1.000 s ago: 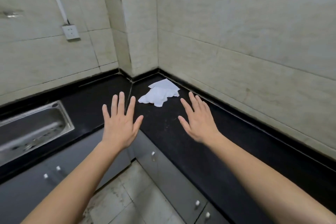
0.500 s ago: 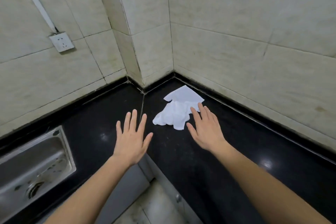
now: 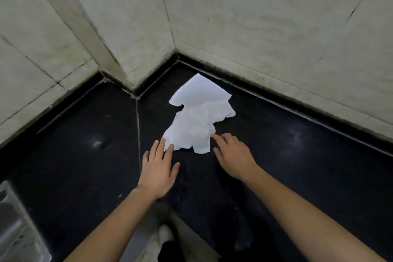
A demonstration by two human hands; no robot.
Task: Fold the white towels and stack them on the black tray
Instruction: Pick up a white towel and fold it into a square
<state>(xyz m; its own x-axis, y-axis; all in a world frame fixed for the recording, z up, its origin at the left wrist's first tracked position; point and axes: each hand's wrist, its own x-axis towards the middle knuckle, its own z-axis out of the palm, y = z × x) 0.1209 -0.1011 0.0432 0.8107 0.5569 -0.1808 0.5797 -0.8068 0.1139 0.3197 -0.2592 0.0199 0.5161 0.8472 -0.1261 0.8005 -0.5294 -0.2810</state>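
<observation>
On the black countertop (image 3: 85, 155), close to the inner corner where the tiled walls (image 3: 276, 27) meet, lies a white towel (image 3: 197, 125). Its far part is flat and its near part is crumpled. The left hand (image 3: 158, 169) is open, with fingers straight and slightly spread. Two fingertips reach the towel's near left edge, and the hand holds nothing. The right hand (image 3: 232, 154) is open too, its fingers stretched to the towel's near right edge, gripping nothing. A steel sink (image 3: 12, 229) shows at the lower left.
</observation>
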